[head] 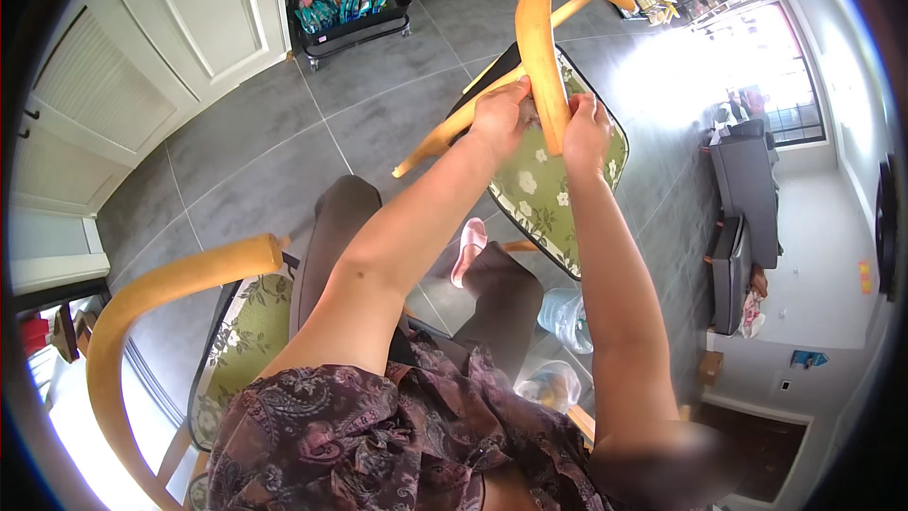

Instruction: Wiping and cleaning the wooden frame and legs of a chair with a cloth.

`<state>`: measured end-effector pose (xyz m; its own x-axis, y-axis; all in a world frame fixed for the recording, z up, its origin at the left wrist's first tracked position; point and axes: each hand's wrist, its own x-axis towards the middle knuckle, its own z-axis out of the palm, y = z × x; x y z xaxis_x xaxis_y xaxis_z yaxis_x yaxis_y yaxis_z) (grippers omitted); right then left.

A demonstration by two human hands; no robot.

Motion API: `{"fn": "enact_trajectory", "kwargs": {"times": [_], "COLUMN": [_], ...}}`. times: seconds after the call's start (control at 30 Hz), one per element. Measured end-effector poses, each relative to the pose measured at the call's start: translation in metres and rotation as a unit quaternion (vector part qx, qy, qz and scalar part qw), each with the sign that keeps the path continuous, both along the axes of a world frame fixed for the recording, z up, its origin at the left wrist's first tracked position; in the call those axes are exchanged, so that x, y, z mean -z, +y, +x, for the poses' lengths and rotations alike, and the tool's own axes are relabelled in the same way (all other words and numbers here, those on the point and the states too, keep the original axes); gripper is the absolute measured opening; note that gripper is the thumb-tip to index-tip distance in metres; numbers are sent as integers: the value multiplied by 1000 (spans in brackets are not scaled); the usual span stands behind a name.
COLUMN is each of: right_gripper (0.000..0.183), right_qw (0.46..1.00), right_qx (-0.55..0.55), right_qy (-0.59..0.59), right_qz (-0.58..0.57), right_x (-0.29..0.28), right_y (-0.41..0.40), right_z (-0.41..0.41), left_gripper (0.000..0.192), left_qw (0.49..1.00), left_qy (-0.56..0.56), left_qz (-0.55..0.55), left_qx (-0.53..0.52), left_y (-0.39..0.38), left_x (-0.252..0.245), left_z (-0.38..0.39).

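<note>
A chair with a green floral seat cushion (528,191) is in front of me, its curved wooden armrest (543,50) rising towards me. My left hand (502,117) is closed at the left side of this armrest, where a lower wooden part passes behind it. Something small and greyish-brown shows by those fingertips, too blurred to name. My right hand (589,131) grips the armrest's near end from the right, the fingers partly hidden by the wood.
A similar wooden armrest (191,273) and floral cushion (255,326) are at my left. A black rolling cart (355,42) with packets stands beside white cabinets (198,7). Below my right forearm are a pale blue bin (560,312) and a clear plastic bag (550,383). A grey sofa (748,184) is at right.
</note>
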<state>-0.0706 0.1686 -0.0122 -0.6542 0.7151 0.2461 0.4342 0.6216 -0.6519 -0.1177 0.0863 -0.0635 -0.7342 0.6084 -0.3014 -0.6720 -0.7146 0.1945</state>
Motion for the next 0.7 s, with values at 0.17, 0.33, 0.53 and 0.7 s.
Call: {"fn": "enact_trajectory", "kwargs": {"times": [0.17,0.33,0.53,0.7], "right_gripper": [38,38,37,37], "right_qw": [999,1000,999,1000], "right_qx": [-14,2,8,-14], "right_qy": [37,17,16,26], "right_qz": [-20,-8,-34,-9], "right_x": [8,2,-3,5], "right_y": [5,4,-8,3], "right_z": [-5,-1,1,-1], "left_gripper": [25,26,24,22], "left_qw": [922,992,987,993], "left_qy": [204,76,-123,29], "left_qz": [-286,-52,99,-102], "left_qx": [-166,-82,-33,-44], "left_y": [-5,-27,-4,6], "left_x": [1,11,0,12], "left_z": [30,38,-2,11]}}
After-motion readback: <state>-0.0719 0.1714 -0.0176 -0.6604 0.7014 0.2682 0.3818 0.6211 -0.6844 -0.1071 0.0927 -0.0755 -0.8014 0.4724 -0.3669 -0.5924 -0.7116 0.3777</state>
